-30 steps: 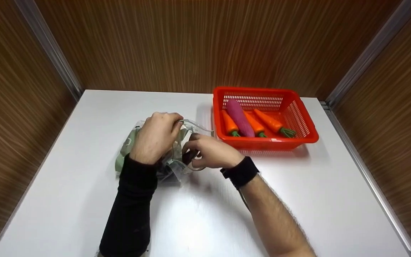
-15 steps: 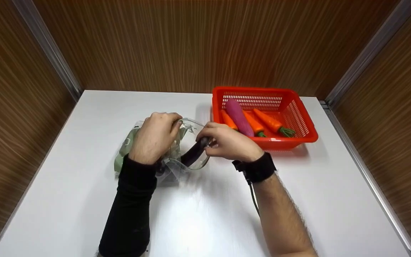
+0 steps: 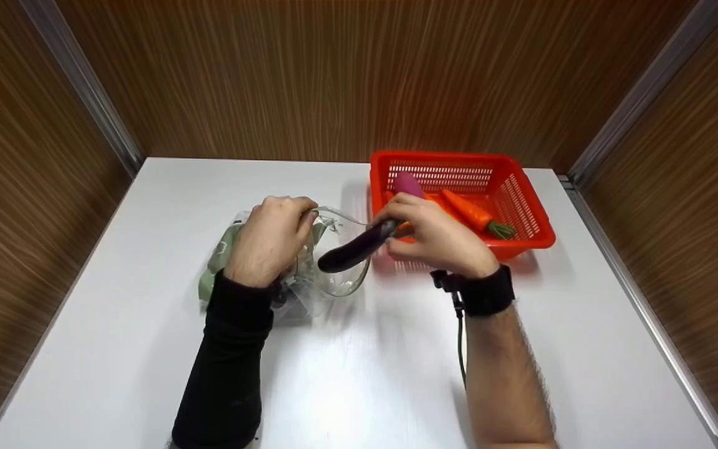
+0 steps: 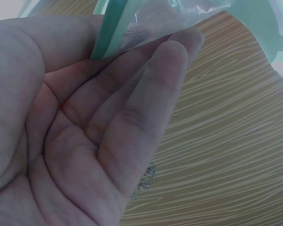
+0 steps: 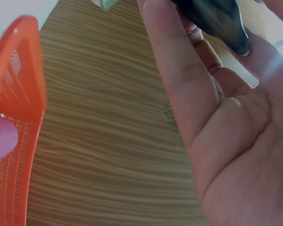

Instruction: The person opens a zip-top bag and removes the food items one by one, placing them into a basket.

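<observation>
Two hands [image 3: 440, 240], eggplant [image 3: 356, 250], unlabelled bag [image 3: 334, 274]

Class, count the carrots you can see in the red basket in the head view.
2. One carrot lies plainly in the basket; an orange bit of another shows behind the right hand, which may hide more.

Clear glossy plastic bag [image 3: 328, 262]; perforated plastic basket [image 3: 524, 206]; glossy white table [image 3: 359, 374]
</observation>
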